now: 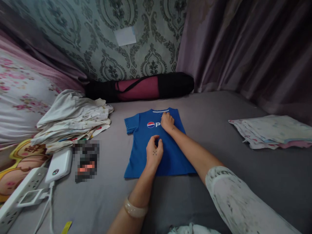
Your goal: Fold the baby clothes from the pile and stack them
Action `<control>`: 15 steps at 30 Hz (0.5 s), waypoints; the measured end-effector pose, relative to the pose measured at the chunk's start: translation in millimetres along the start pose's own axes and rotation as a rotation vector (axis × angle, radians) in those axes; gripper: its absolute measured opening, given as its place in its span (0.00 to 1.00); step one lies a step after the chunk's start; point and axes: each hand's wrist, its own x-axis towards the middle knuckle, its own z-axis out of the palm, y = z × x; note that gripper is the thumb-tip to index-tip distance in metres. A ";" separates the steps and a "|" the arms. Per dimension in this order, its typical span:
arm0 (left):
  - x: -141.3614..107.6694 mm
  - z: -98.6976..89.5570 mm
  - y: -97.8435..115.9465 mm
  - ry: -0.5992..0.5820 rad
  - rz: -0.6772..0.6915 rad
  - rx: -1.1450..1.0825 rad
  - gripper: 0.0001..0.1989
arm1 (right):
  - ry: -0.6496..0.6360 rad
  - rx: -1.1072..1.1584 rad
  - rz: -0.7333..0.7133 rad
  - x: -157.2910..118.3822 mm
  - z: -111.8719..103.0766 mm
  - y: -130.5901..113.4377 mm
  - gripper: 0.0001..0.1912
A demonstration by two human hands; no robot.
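A blue T-shirt (143,152) with a round red, white and blue logo and a white letter P lies front up on the bed. Its left-side sleeve sticks out; on the right side no sleeve shows, and that edge runs straight down. Just below the neckline, my right hand (167,122) rests on the cloth with fingers curled together, covering part of the print. My left hand (154,151) is over the shirt's middle, fingers bent and thumb apart, with nothing between them.
Crumpled pale clothes (73,113) lie at the left, near a white power bank (59,165) with a cable and a power strip (21,195). A folded cloth stack (273,130) is at the right. A black and maroon long bag (138,87) lies along the wall.
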 end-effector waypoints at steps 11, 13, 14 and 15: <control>1.1 1.8 -7.0 -0.040 0.013 -0.039 0.10 | -0.001 -0.001 0.036 -1.4 -5.7 -8.1 0.21; 1.5 1.7 -8.1 -0.046 0.019 -0.041 0.10 | -0.012 0.012 0.042 0.8 -7.9 -6.3 0.20; 1.7 1.7 -8.4 -0.050 0.020 -0.042 0.10 | -0.015 0.022 0.049 1.6 -9.3 -4.5 0.20; 1.8 1.7 -8.6 -0.055 0.021 -0.043 0.10 | -0.013 0.041 0.062 1.8 -10.9 -2.1 0.19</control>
